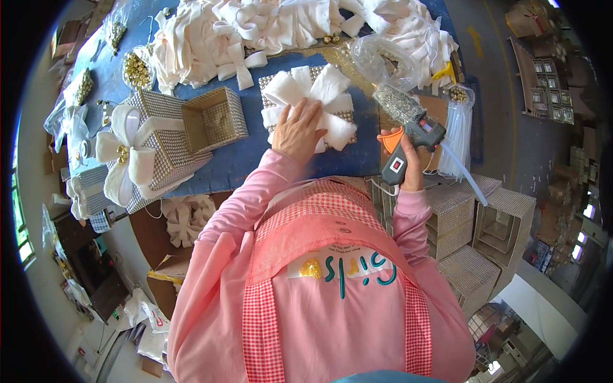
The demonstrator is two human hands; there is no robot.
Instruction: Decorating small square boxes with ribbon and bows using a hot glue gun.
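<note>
L hand (298, 129): flat, fingers spread, pressing white bow (311, 105) on studded box (273, 82), upper centre.
R hand (408, 167): closed round glue gun (403, 142), centre-right.
Table (255, 156): blue, w/ open box (214, 119) left.

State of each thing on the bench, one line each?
left hand: open, pressed flat on the white fabric bow
white fabric bow: spread on the studded box lid
right hand: closed around the glue gun
glue gun: held off the table, nozzle toward the bow
open studded box: empty, lying on its side
finished box with bow: closed
</note>
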